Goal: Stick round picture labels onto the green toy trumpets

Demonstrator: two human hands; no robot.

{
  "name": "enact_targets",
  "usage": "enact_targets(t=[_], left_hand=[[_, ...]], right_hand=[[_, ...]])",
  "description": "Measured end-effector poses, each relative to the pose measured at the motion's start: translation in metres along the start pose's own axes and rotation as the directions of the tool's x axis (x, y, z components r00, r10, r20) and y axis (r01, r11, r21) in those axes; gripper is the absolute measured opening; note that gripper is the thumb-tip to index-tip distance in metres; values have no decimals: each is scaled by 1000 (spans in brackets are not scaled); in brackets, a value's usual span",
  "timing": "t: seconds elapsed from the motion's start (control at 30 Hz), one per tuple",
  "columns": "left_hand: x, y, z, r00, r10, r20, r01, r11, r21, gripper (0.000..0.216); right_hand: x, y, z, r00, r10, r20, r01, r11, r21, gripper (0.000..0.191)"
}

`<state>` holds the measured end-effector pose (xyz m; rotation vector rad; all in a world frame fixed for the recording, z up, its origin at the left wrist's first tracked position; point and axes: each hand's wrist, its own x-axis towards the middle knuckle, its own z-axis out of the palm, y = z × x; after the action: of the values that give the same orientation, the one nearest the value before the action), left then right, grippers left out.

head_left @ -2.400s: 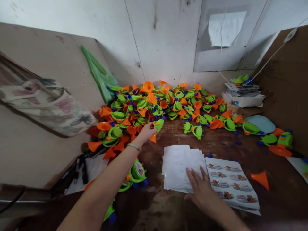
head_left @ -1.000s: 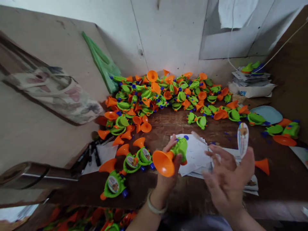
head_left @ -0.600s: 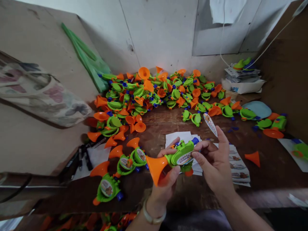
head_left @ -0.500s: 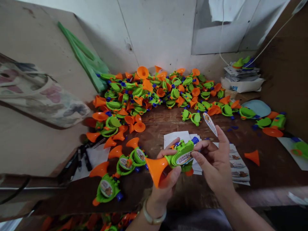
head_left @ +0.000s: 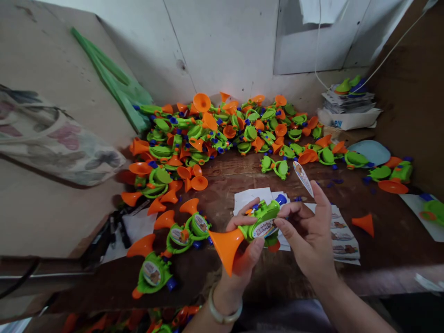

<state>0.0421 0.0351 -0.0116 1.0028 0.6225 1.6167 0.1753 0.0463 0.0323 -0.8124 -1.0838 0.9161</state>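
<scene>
My left hand (head_left: 243, 259) grips a green toy trumpet (head_left: 258, 222) with an orange bell (head_left: 225, 247) and a blue tip, held above the front of the brown table (head_left: 398, 240). My right hand (head_left: 308, 236) presses thumb and fingers on an oval sticker on the trumpet's side. A second oval sticker (head_left: 303, 178) clings to my right index fingertip, sticking up. Under my hands lie white backing sheets (head_left: 251, 199) and a sticker sheet (head_left: 342, 236).
A large heap of green and orange toy trumpets (head_left: 215, 134) fills the back of the table. Three stickered trumpets (head_left: 173, 240) lie at the front left. A floral bag (head_left: 62, 143) hangs left. A paper stack (head_left: 348, 108), a blue lid (head_left: 371, 150) and a loose orange cone (head_left: 362, 223) are on the right.
My left hand took a trumpet from the heap and brought it close. My right hand lifted stickers off the sheet and pressed one onto the trumpet's side. The last half second barely differs.
</scene>
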Motion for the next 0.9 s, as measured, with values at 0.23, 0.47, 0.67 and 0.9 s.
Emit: enact_targets(t=[0.23, 0.47, 0.67, 0.9], left_hand=[[6, -1, 4, 998, 41, -52, -38, 998, 51, 18], [4, -4, 6, 991, 96, -90, -91, 994, 60, 16], [1, -3, 3, 990, 106, -89, -96, 990, 108, 16], [4, 0, 1, 988, 98, -117, -87, 991, 98, 15]], right_hand=[[0, 2, 1, 1000, -30, 5, 31, 998, -48, 79], [6, 4, 4, 985, -165, 49, 172, 967, -186, 78], [5, 3, 8, 974, -219, 60, 227, 938, -261, 80], [17, 18, -5, 948, -311, -61, 237, 823, -515, 82]])
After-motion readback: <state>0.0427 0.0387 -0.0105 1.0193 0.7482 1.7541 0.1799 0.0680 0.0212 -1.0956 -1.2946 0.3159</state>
